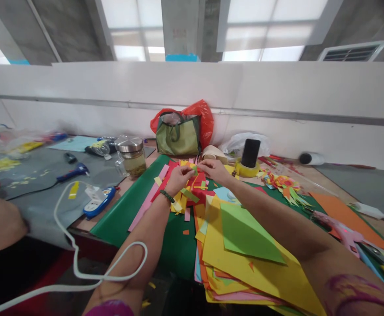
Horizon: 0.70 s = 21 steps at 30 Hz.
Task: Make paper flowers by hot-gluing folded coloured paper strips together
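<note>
My left hand [179, 179], with a beaded bracelet at the wrist, is closed at the fingertips beside a small green piece [195, 169]. Across from it, my right hand [215, 170] has its thumb and fingers pinched together; what it holds is too small to make out. Both hands are above a pile of red, yellow, pink and green strips [192, 193] on a green sheet [175, 241]. A stack of coloured sheets, mostly yellow [244, 276], lies nearer to me, with a light green sheet [247, 232] on top.
A glass jar [134, 162] and a blue-and-white power strip [100, 202] with a white cable are at the left. Behind the pile is a green bag [179, 136]. A phone [250, 152] leans on yellow tape. Another person's arm [1, 219] shows at far left.
</note>
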Each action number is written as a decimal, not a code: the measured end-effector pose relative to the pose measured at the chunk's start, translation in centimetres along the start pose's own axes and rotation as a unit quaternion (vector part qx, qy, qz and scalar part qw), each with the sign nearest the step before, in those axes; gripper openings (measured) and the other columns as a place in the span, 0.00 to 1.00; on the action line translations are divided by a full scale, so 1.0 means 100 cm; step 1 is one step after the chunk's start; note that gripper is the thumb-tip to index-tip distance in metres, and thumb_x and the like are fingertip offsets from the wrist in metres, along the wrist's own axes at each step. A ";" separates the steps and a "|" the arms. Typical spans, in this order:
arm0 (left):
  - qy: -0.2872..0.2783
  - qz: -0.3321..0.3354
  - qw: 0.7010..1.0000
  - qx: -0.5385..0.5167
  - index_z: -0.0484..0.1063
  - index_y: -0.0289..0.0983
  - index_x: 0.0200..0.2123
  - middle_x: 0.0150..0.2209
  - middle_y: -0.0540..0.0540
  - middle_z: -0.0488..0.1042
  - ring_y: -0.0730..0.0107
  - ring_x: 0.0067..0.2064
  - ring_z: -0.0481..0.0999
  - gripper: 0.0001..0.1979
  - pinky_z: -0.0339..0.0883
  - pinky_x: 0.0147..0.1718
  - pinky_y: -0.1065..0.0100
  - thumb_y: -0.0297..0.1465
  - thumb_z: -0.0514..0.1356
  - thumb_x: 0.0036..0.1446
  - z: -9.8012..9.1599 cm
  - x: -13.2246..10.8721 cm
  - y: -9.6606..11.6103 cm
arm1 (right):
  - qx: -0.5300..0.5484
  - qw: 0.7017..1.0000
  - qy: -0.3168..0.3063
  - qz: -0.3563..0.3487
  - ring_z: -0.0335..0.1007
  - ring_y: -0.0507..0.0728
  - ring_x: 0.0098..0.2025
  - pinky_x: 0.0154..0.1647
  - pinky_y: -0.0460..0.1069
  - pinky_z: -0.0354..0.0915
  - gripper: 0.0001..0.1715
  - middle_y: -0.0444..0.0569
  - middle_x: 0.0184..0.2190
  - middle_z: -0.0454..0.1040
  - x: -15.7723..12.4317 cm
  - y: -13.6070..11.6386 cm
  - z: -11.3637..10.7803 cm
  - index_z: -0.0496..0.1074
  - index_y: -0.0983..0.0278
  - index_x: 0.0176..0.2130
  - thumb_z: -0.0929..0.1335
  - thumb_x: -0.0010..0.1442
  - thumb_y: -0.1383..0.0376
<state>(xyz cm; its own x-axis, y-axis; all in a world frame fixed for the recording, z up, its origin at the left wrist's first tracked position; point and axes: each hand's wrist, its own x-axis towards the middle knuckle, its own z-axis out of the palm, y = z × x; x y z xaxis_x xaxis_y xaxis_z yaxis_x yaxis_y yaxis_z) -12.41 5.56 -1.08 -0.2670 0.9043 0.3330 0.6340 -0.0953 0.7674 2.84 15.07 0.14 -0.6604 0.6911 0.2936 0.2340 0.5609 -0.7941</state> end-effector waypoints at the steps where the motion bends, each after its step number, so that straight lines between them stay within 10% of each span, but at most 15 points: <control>1: 0.010 -0.012 1.000 0.019 0.76 0.34 0.29 0.26 0.48 0.75 0.67 0.30 0.73 0.12 0.65 0.31 0.70 0.35 0.56 0.54 0.000 0.001 -0.004 | -0.031 0.999 -0.009 0.001 0.60 0.50 0.23 0.25 0.46 0.56 0.17 0.41 0.19 0.67 0.001 0.004 -0.003 0.75 0.65 0.36 0.63 0.59 0.56; 6: 0.046 -0.089 0.984 0.150 0.75 0.37 0.26 0.28 0.45 0.76 0.61 0.35 0.74 0.07 0.63 0.32 0.67 0.32 0.59 0.51 -0.002 0.004 -0.020 | -0.183 0.979 -0.089 0.027 0.66 0.52 0.29 0.29 0.46 0.57 0.12 0.43 0.20 0.71 0.005 0.028 -0.009 0.72 0.65 0.21 0.70 0.53 0.64; 14: 0.053 -0.132 0.961 0.237 0.76 0.38 0.42 0.44 0.38 0.78 0.53 0.46 0.75 0.14 0.65 0.42 0.63 0.35 0.61 0.53 -0.001 0.004 -0.031 | -0.290 0.934 -0.176 0.116 0.72 0.56 0.43 0.44 0.56 0.70 0.16 0.50 0.45 0.73 0.015 0.052 0.014 0.71 0.67 0.46 0.67 0.64 0.59; 21: 0.042 -0.149 0.972 0.179 0.78 0.39 0.33 0.37 0.43 0.80 0.58 0.41 0.76 0.08 0.65 0.39 0.65 0.29 0.63 0.48 -0.003 0.007 -0.034 | -0.232 0.952 -0.157 0.125 0.71 0.58 0.46 0.45 0.56 0.71 0.17 0.51 0.49 0.71 0.023 0.056 0.016 0.70 0.65 0.50 0.67 0.64 0.59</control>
<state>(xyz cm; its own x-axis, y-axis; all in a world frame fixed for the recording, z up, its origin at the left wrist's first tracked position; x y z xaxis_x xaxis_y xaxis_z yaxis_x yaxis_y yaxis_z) -14.95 6.43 -3.31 -0.5256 0.8313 0.1809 0.7280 0.3295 0.6011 1.50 19.03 -4.48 -0.7064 0.7000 -0.1051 0.6536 0.5881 -0.4765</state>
